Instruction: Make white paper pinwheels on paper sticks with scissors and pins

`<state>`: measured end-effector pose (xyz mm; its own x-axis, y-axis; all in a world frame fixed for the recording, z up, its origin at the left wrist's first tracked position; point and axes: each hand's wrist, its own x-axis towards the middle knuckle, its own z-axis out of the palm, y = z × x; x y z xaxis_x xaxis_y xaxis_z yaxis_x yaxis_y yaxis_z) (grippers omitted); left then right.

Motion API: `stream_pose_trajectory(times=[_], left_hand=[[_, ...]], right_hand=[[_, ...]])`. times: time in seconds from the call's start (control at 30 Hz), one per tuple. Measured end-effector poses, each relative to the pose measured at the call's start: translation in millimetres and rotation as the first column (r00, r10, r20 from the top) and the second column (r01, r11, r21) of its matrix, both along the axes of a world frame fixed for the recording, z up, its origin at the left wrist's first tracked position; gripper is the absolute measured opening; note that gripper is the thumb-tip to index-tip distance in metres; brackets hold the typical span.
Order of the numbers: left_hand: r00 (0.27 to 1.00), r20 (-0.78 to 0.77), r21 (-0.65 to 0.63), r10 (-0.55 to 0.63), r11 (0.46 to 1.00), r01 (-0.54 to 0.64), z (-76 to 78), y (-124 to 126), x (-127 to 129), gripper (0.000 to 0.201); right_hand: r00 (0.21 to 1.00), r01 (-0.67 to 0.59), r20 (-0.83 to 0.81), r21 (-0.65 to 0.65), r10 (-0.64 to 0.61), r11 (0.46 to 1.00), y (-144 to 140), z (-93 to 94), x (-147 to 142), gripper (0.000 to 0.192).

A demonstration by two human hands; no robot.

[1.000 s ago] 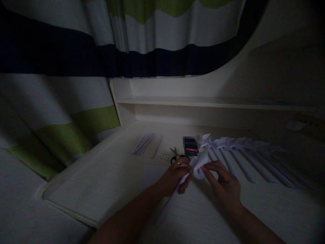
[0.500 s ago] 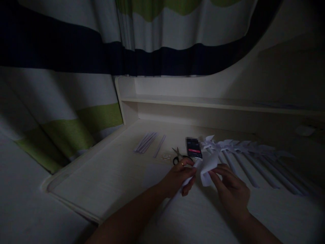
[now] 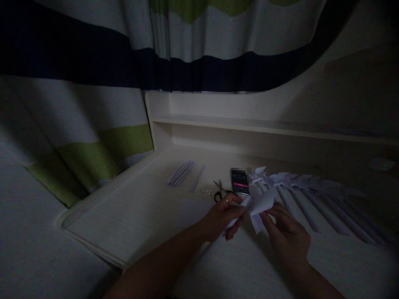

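My left hand (image 3: 226, 212), with a ring on one finger, is closed around a rolled white paper tube (image 3: 246, 202). The tube slants down toward the front of the desk, partly hidden by my fingers. At its upper end is a folded piece of white paper (image 3: 263, 202) with pointed flaps. My right hand (image 3: 288, 233) pinches the lower edge of that folded paper between thumb and fingers. Whether the folded paper is fixed to the tube, I cannot tell. Just beyond my left hand lie black-handled scissors (image 3: 219, 192), their handles partly covered.
A phone (image 3: 240, 185) with a lit screen lies behind my hands. To the right are several paper tubes (image 3: 302, 209) with folded tops in a row. Thin paper strips (image 3: 181, 173) lie at left. A shelf (image 3: 237, 122) and curtains (image 3: 102, 108) border the desk.
The view has shifted slightly, so everything sits a little differently in frame. The folded paper has turned slightly in my right fingers, and a lower flap hangs out more. Both hands keep their grip.
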<state>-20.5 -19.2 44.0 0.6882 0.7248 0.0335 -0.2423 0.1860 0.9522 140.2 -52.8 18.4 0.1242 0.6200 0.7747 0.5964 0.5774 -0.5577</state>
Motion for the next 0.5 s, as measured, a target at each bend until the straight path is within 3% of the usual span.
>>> stream_pose_trajectory(times=[0.5], left_hand=[[0.996, 0.003, 0.163, 0.085, 0.983, -0.084, -1.7, 0, 1, 0.023]], right_hand=[[0.893, 0.044, 0.422, 0.267, -0.158, 0.963, -3, 11.2, 6, 0.012]])
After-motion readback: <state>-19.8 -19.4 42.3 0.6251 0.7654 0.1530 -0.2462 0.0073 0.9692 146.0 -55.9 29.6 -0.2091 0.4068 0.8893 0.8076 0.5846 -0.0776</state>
